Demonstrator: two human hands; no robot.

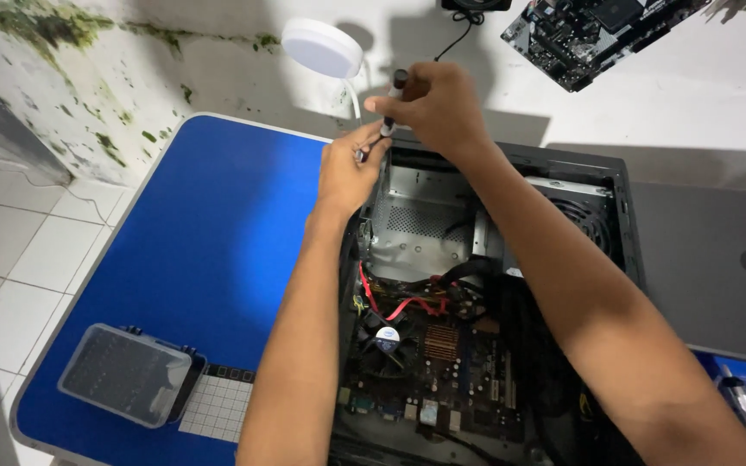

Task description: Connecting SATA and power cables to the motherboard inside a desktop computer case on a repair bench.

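We grip a screwdriver (393,103) in our right hand (432,105); left hand (351,168) pinches its tip at the open computer case (622,185) rim (blue table (192,259) free leftward).

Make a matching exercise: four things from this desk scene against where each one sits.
Things:
1. screwdriver
2. bit case
3. lamp
4. fan

Places:
A. on the board inside the PC case
B. near corner of the blue table
C. in the right hand, at the case's far edge
D. by the wall, beyond the left hand

Pairs: 1-C, 2-B, 3-D, 4-A
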